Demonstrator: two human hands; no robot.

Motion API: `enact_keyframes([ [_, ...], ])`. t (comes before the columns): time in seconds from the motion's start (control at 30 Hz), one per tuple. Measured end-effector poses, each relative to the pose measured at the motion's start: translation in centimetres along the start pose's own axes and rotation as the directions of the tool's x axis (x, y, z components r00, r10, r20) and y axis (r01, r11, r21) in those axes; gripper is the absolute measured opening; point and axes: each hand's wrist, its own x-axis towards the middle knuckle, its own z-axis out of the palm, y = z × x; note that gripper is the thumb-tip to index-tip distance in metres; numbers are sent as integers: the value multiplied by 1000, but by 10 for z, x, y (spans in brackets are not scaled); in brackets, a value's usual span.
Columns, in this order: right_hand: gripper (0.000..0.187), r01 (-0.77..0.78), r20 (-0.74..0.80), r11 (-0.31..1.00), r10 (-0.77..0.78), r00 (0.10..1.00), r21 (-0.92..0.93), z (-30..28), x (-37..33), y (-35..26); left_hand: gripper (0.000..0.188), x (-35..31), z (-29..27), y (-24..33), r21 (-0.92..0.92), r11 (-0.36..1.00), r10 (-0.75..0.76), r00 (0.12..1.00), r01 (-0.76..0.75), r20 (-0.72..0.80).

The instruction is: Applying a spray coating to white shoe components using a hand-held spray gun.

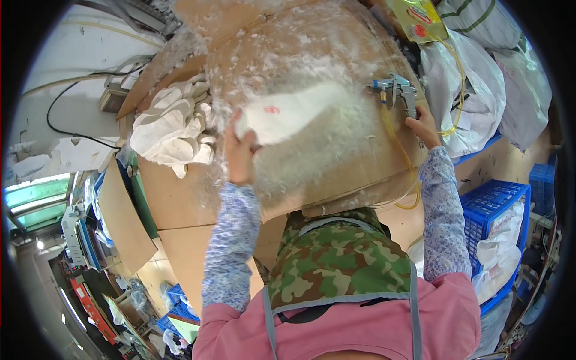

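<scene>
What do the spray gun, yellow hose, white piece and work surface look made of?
Spray gun: probably metal; shiny silver-grey highlights.
Yellow hose: likely plastic or rubber; smooth, curving.
White piece: possibly fabric; matte, texture unclear.
Work surface: apparently cardboard; matte brown, creased.

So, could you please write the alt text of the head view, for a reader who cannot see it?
A person's left hand holds a white sole-shaped piece with a red mark over a white-smeared cardboard surface, while the right hand grips a spray gun. More white pieces lie heaped to the left; a blue crate stands at right.
</scene>
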Motion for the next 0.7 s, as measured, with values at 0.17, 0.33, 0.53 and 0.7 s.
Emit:
enact_keyframes([
  [0.17, 37, 280, -143, 958, -269, 953, 67, -26, -53, -56, 56, -30, -24, -85, -53, 987, -161, 970, 154, -182],
  [0.33, 35, -162, 366, 777, -93, 926, 608, -44, -116, -117, 57, -49, -73, -113, 119, 978, -131, 944, 173, -302],
  [0.53, 30, -247, 562, 869, -42, 826, 428, -5, -151, -151, 56, -54, -82, -111, 469, 878, 87, 933, 93, -348],
  [0.7, 14, -66, 570, 966, -90, 817, 248, 24, -189, -175, 44, -69, -87, -94, 791, 534, 548, 834, -300, -54],
])
